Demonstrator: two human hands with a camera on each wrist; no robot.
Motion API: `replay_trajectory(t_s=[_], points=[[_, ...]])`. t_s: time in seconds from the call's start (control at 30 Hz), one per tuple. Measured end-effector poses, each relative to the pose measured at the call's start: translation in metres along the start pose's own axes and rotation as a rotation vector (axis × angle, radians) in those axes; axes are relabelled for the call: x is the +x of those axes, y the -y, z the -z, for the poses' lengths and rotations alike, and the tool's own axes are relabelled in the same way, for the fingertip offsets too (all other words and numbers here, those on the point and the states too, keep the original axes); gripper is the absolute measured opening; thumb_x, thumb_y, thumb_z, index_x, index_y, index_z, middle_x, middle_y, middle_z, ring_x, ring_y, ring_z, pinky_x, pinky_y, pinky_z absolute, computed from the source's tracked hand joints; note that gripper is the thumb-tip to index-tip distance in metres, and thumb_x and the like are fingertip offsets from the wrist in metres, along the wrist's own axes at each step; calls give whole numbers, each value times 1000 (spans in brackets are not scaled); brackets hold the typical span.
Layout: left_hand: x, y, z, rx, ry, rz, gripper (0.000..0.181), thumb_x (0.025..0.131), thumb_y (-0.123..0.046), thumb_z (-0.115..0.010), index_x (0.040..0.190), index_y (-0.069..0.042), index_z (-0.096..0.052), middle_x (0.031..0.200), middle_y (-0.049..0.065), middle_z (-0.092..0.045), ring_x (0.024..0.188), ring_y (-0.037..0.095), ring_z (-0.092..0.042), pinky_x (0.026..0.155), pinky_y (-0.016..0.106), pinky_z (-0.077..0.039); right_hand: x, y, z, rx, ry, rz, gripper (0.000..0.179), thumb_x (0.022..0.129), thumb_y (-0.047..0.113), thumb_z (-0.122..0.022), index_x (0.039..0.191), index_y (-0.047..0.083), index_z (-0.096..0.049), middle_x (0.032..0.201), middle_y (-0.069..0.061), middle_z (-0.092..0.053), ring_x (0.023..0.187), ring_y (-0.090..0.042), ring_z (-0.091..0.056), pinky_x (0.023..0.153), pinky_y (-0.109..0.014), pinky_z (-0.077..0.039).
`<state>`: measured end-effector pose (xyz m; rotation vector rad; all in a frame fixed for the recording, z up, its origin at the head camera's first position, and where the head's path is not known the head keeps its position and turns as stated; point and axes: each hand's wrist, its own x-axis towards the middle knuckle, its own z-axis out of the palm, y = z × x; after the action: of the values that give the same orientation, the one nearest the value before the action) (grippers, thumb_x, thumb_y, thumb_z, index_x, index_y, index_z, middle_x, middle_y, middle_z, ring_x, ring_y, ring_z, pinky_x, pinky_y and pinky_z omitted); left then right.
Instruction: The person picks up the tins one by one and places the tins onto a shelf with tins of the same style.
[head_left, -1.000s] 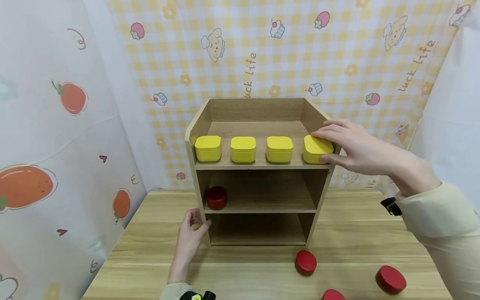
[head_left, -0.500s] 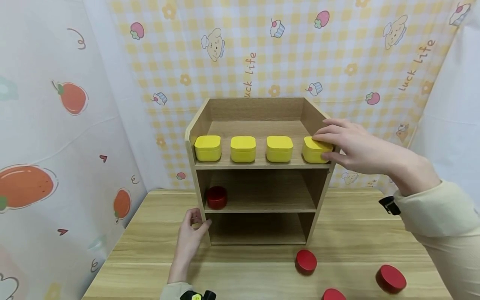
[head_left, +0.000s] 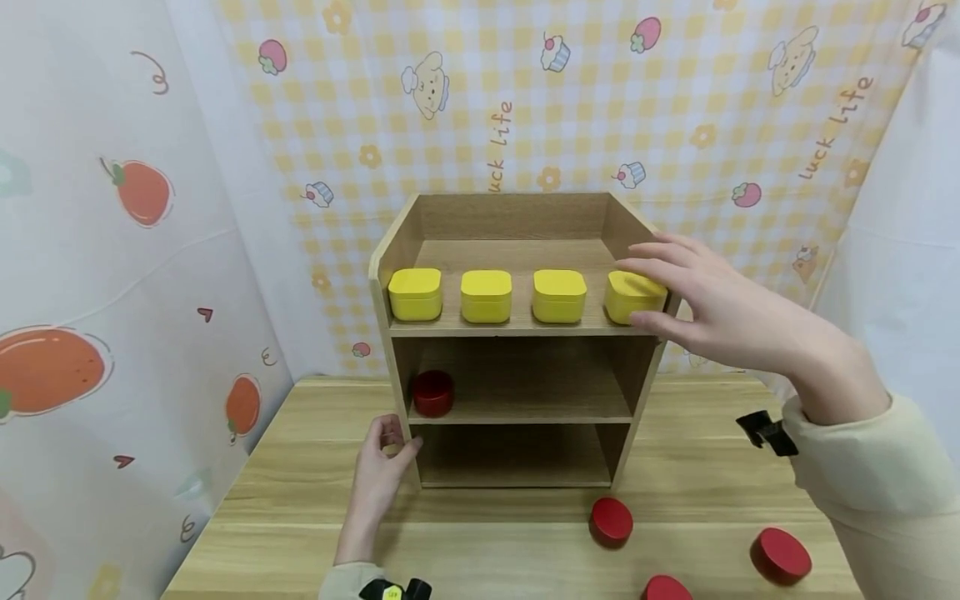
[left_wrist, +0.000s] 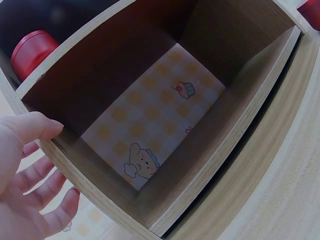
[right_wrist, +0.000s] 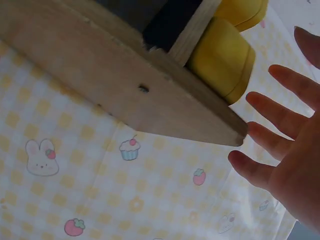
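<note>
**Right hand (head_left: 712, 304) spread at end box (head_left: 633, 298), left hand (head_left: 381, 467) bracing shelf (head_left: 517, 252)**

Left hand grips the shelf's side low down, thumb at the front edge, fingers outside; probably there to stop it shifting. Right hand is wide, fingers above, thumb lower by the box front, holding nothing; light contact, can't tell. That spread suits straddling the end box without nudging it. Box sits on the top tier. Other yellow boxes (head_left: 486, 297) line up from there toward the left-hand side, likely spaced for neatness. Red tin (head_left: 432, 394) on mid tier, just above left hand; loose red tins (head_left: 611, 523) on table (head_left: 465, 550), below right hand.
</note>
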<state>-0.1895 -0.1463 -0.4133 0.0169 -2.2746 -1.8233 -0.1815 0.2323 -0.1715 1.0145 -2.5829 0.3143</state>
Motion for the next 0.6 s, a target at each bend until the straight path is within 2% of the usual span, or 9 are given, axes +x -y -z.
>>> replay_trajectory(t_s=[0.07, 0.23, 0.3, 0.4, 0.47, 0.6], points=[[0, 0, 0, 0, 0, -5, 34, 88, -1, -68, 117, 0, -51, 108, 14, -54, 103, 24, -49, 75, 22, -48, -3, 4, -1, 4, -56, 36, 49, 91, 17, -70, 136, 5, -53, 145, -15, -43, 142, -38, -20, 112, -54, -20], [0, 0, 0, -4, -4, -10, 33, 88, 0, -68, 116, 0, -51, 108, 14, -55, 102, 24, -49, 75, 22, -48, -9, 13, -8, 22, -232, 122, 30, 85, 3, -72, 114, 5, -64, 132, -12, -54, 134, -37, -36, 110, -47, -27], [1, 2, -1, -4, -6, -12, 33, 88, -1, -68, 116, 0, -51, 108, 13, -54, 102, 23, -49, 75, 22, -48, -12, 16, -12, 28, -288, 138, 27, 81, -1, -73, 106, 8, -65, 129, -11, -56, 131, -35, -40, 109, -39, -30], [6, 14, -2, -6, -10, -2, 34, 88, -2, -69, 117, -2, -51, 109, 12, -54, 102, 22, -49, 75, 22, -48, -18, 20, -18, 32, -344, 145, 25, 80, -1, -73, 100, 11, -65, 126, -9, -57, 124, -31, -47, 103, -26, -34], [11, 24, -2, 5, -12, 0, 36, 88, -4, -70, 118, -3, -51, 110, 11, -54, 103, 21, -49, 75, 22, -48, -22, 22, -22, 45, -376, 155, 18, 83, 3, -72, 96, 13, -65, 124, -8, -58, 120, -29, -50, 99, -19, -34], [18, 38, -2, 27, -9, 2, 38, 89, -8, -70, 121, -3, -49, 112, 9, -53, 104, 20, -48, 75, 22, -48, -31, 23, -33, 117, -408, 187, 15, 82, 3, -67, 89, 16, -62, 120, -8, -60, 116, -23, -51, 97, -18, -35]])
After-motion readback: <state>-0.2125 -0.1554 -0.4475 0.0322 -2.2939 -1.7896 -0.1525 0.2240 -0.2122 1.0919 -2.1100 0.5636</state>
